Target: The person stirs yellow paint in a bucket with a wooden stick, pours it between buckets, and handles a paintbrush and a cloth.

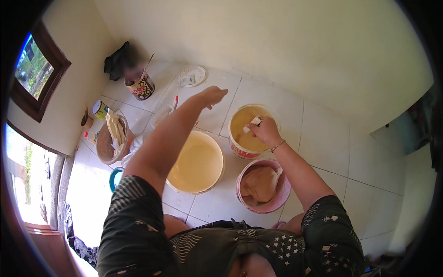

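My right hand [266, 131] is closed on a small white piece [253, 123], perhaps a block or folded scrap. It holds this over the far tub [251, 110], which has yellowish insides and red markings outside. My left hand [213, 97] reaches out above the floor, left of that tub, fingers stretched and nothing seen in them. Below my left forearm stands a larger white bucket [196, 161] with a smooth, pale yellow inside. Nearer to me, a pink bucket [264, 208] contains a tan cloth-like or bag-like bundle [260, 184].
Left of my forearm stands a bucket [110, 147] holding pale cloths, beside a yellow can [98, 109]. A patterned tin [140, 87] with a stick in it and a white lid [191, 76] lie toward the wall. A red-handled tool [176, 102] is partly behind my forearm.
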The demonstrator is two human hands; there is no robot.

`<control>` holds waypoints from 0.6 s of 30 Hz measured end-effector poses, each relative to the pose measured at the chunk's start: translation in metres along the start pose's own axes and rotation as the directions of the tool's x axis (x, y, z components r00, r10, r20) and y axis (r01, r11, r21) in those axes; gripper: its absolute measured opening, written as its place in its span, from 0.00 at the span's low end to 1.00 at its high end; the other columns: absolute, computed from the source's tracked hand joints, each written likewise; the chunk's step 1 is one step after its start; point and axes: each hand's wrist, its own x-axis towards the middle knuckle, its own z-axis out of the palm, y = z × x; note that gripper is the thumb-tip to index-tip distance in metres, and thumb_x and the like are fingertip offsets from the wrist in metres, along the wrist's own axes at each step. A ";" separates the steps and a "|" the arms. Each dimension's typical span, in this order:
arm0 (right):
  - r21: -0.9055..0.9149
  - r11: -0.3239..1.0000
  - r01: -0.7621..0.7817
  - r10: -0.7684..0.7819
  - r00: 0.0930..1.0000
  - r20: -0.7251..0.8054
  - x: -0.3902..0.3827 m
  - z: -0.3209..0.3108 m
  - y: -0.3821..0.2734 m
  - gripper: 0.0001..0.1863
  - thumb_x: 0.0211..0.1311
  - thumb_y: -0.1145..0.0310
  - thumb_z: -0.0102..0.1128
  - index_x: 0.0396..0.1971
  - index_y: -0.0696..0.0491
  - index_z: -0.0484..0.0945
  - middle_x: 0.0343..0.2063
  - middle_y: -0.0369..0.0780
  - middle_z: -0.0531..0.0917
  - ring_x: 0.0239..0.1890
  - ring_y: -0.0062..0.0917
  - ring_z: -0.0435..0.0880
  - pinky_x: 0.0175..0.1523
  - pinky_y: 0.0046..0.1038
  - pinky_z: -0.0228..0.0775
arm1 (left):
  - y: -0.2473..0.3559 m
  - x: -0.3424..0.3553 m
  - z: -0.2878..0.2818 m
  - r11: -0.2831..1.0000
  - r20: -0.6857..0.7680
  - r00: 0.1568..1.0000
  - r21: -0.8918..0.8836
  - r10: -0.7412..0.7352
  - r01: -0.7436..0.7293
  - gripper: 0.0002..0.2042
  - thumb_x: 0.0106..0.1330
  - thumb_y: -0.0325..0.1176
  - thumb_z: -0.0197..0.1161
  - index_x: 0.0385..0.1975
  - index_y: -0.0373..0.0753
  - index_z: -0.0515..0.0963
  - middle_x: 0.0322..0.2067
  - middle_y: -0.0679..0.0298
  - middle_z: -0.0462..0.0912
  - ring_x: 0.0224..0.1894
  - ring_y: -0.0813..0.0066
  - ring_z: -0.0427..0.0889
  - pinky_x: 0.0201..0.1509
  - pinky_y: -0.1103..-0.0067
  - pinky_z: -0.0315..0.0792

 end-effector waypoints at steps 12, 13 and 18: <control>-0.136 0.987 0.090 -0.096 0.995 -0.037 -0.023 -0.006 -0.005 0.15 0.47 0.59 0.67 0.30 0.55 0.80 0.22 0.47 0.81 0.27 0.39 0.81 0.33 0.36 0.72 | -0.015 0.051 0.069 0.920 0.105 0.994 -0.386 -0.021 0.061 0.31 0.66 0.58 0.43 0.45 0.31 0.73 0.33 0.56 0.77 0.32 0.67 0.74 0.39 0.70 0.70; -0.106 0.989 0.103 -0.110 0.991 -0.069 -0.024 -0.007 -0.006 0.15 0.48 0.59 0.67 0.30 0.54 0.81 0.22 0.47 0.81 0.26 0.39 0.81 0.33 0.36 0.72 | -0.013 0.051 0.068 0.924 0.114 0.993 -0.374 -0.033 0.074 0.29 0.66 0.57 0.45 0.44 0.31 0.74 0.31 0.58 0.77 0.31 0.69 0.73 0.37 0.71 0.69; -0.231 0.955 0.189 -0.221 0.968 -0.123 -0.009 -0.029 0.015 0.13 0.49 0.60 0.64 0.29 0.54 0.81 0.24 0.46 0.81 0.28 0.39 0.81 0.35 0.36 0.72 | 0.006 0.032 0.067 0.921 0.184 0.980 -0.361 -0.080 0.143 0.22 0.62 0.50 0.57 0.40 0.34 0.75 0.25 0.64 0.74 0.28 0.78 0.69 0.32 0.76 0.66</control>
